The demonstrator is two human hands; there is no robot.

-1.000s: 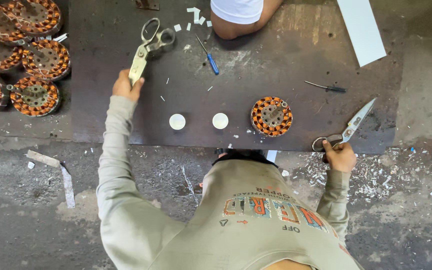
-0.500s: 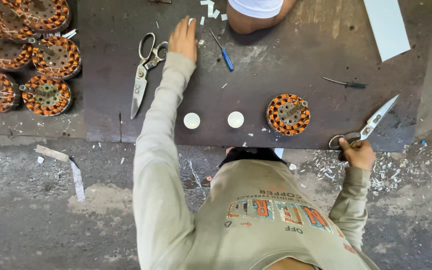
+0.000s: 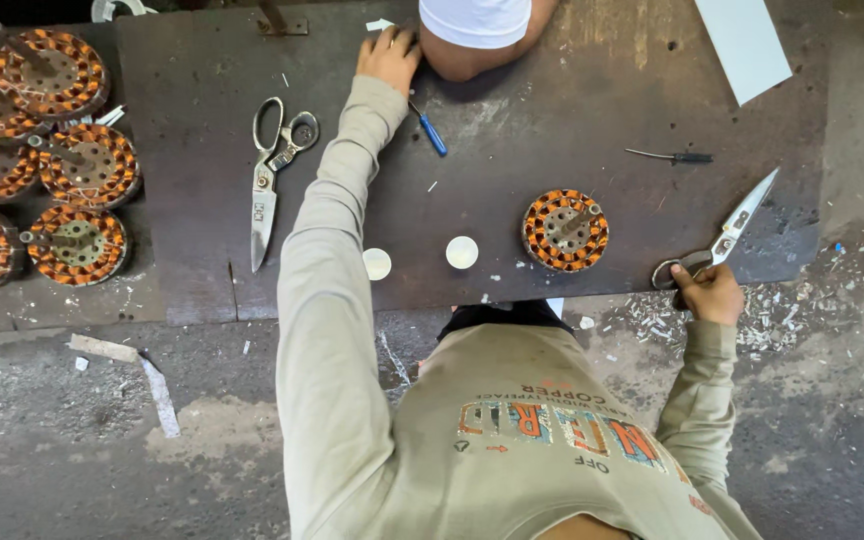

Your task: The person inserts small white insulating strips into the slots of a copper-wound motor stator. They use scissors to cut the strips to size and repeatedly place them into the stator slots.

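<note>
My left hand (image 3: 389, 55) lies flat with fingers spread at the far edge of the dark board (image 3: 202, 270). It rests beside a small white paper scrap (image 3: 380, 24) and a blue-handled screwdriver (image 3: 432, 133), and nothing shows in its grip. My right hand (image 3: 709, 292) grips the handles of silver shears (image 3: 737, 228) at the board's near right edge, blades pointing away to the right. A copper-wound stator (image 3: 565, 230) sits left of the shears. Two white discs (image 3: 377, 263) (image 3: 462, 252) lie near the front edge.
Large scissors (image 3: 267, 180) lie left of my arm. Several copper-wound stators (image 3: 77, 160) are stacked at the left. A thin black-handled tool (image 3: 674, 156) and a white sheet (image 3: 747, 45) lie at the right. Another person's limb in white cloth (image 3: 472, 30) is across the board.
My left hand left the large scissors and reached right and farther, to the board's far edge. My right hand kept hold of the shears.
</note>
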